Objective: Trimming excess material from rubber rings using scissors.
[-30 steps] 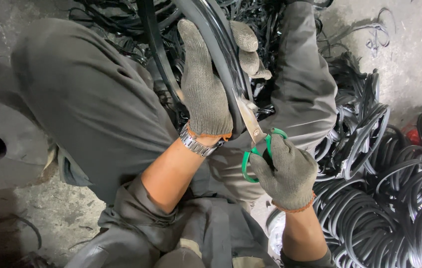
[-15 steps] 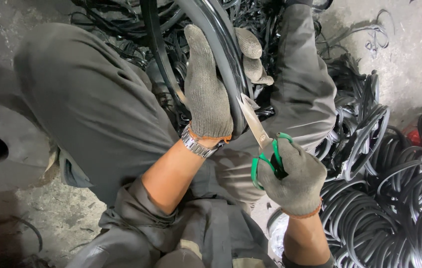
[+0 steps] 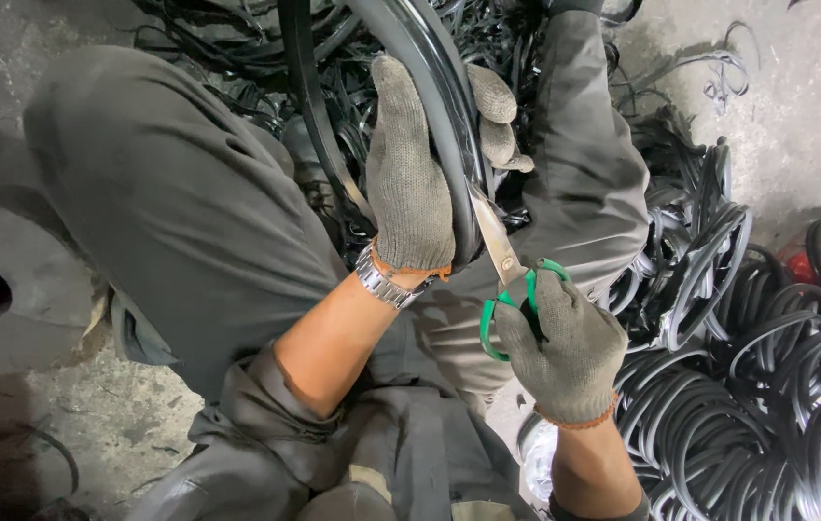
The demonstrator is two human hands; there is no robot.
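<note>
L hand (image 3: 410, 188) in grey glove clamped round black rubber ring (image 3: 439, 106), R hand (image 3: 565, 342) gripping green-handled scissors (image 3: 507, 275) w/ blades touching ring's edge, more rings (image 3: 767, 386) piled alongside on floor

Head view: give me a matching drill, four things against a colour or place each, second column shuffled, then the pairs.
Things:
1. Scissors with loop handles
2. Metal-link wristwatch
3. Thick black rubber ring
4. Pile of black rubber rings

Colour or place:
A. On the concrete floor, at the right
B. Green handles, in the gloved right hand
C. On the left wrist
D. Gripped by the gloved left hand

Pairs: 1-B, 2-C, 3-D, 4-A
</note>
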